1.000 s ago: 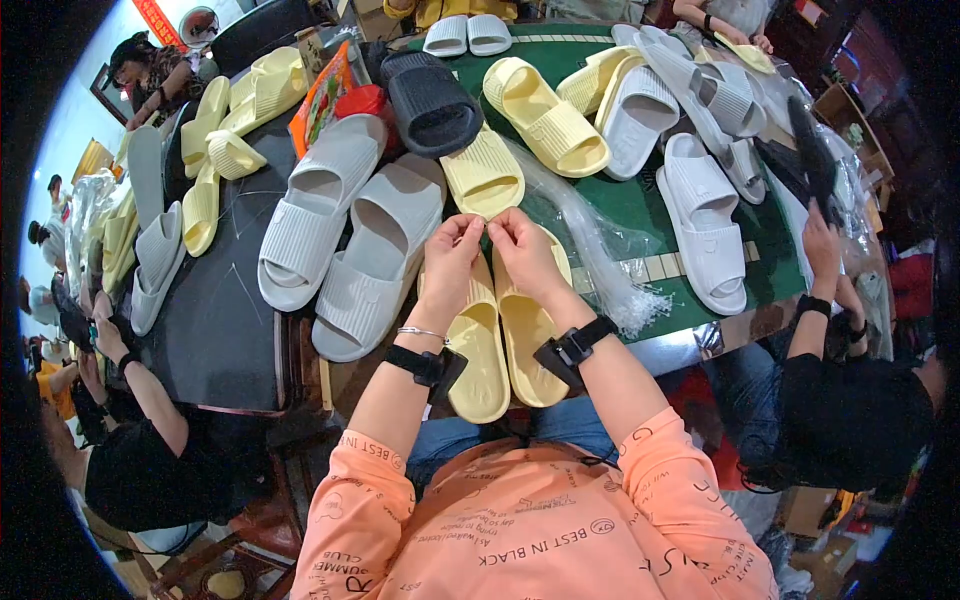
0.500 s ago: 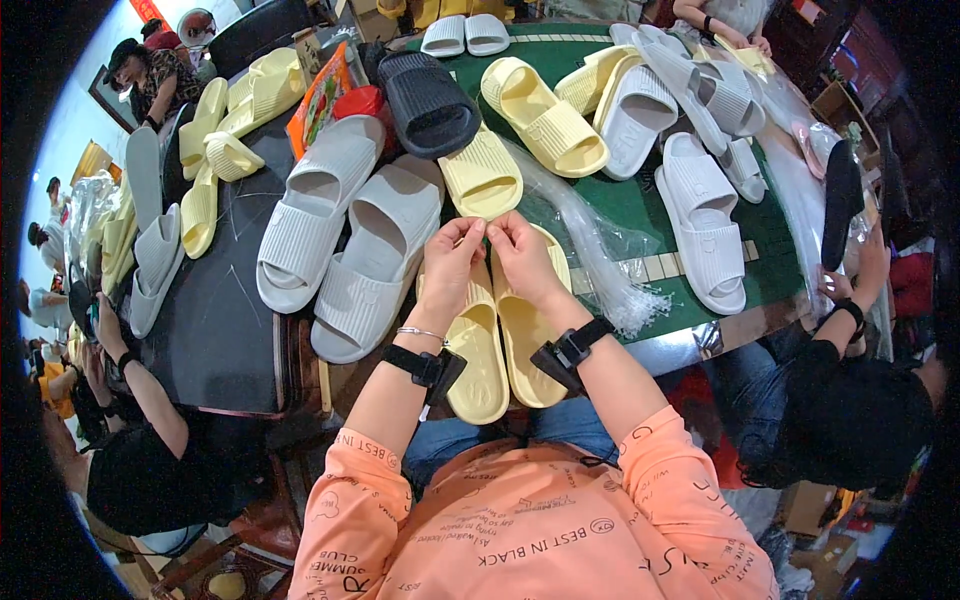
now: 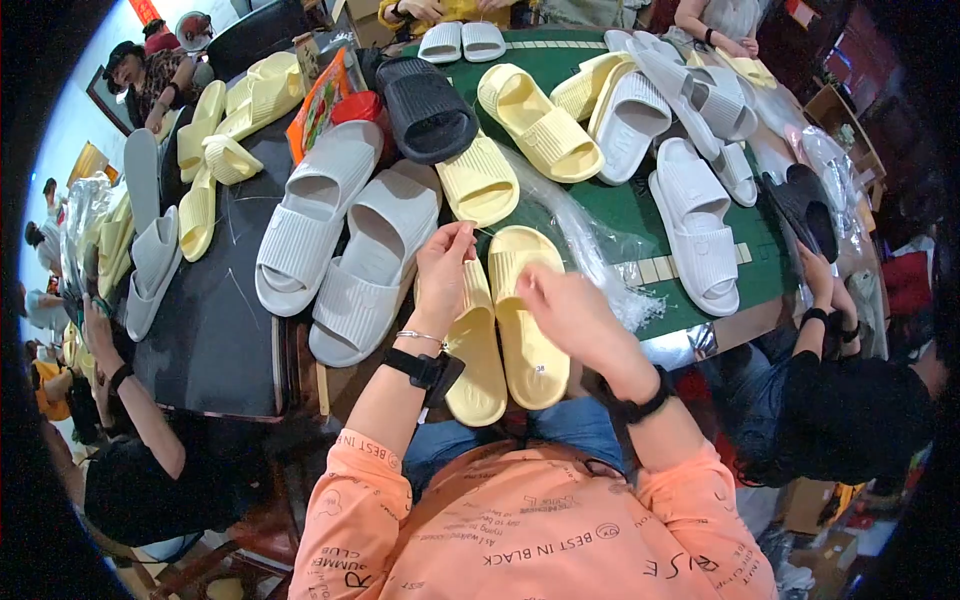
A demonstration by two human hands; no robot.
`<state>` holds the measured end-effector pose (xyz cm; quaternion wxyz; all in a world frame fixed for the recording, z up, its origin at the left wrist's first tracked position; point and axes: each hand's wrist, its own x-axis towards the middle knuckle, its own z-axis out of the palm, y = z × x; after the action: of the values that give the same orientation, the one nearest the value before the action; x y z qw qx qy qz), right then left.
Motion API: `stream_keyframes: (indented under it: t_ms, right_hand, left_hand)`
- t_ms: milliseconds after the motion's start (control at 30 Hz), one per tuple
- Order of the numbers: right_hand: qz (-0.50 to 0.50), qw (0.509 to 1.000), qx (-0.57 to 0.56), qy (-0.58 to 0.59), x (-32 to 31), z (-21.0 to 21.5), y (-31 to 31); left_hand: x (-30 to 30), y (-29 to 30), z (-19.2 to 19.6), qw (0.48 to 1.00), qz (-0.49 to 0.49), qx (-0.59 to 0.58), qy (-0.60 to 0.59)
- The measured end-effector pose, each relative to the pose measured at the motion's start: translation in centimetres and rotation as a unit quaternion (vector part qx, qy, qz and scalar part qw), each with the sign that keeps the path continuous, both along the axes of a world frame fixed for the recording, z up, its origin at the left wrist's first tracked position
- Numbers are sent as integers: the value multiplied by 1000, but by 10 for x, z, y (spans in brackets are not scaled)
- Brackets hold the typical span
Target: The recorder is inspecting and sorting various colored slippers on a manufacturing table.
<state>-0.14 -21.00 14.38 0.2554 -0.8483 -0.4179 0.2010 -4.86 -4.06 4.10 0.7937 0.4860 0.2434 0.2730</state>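
Note:
Two pale yellow slippers lie side by side before me, the left slipper (image 3: 474,365) and the right slipper (image 3: 533,350), soles down with open heels toward me. My left hand (image 3: 443,272) is raised over the left slipper's far end, thumb and fingers pinched together; what they hold is too fine to make out. Over the right slipper, my right hand (image 3: 575,315) is slightly blurred, its fingers curled together; anything in them is hidden. Beyond lies another yellow slipper (image 3: 480,185). A bundle of thin clear plastic strands (image 3: 632,305) rests on the green tabletop to the right.
Large grey slippers (image 3: 375,265) lie to my left on the dark table part (image 3: 215,340). A black slipper (image 3: 428,108) sits beyond, beside an orange packet (image 3: 318,105). More yellow and grey slippers cover the far side. Co-workers sit on both sides; one hand (image 3: 815,275) holds a black slipper.
My hands have come apart: the right moved right and toward me, the left stayed nearly in place. At right, the co-worker's black slipper has tilted and moved inward.

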Motion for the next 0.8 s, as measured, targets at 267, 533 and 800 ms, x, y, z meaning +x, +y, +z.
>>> stream_keyframes:
  t_ms: [267, 533, 800]
  right_hand:
    - [121, 989, 75, -34, -38, -81, -2]
    - [91, 970, 200, -101, -35, 1, -47]
    - [-303, 878, 76, -362, 176, 25, -159]
  left_hand:
    - [12, -8, 11, 952, 56, 285, 96]
    - [25, 43, 73, 996, 18, 39, 83]
    - [68, 68, 65, 994, 65, -88, 2]
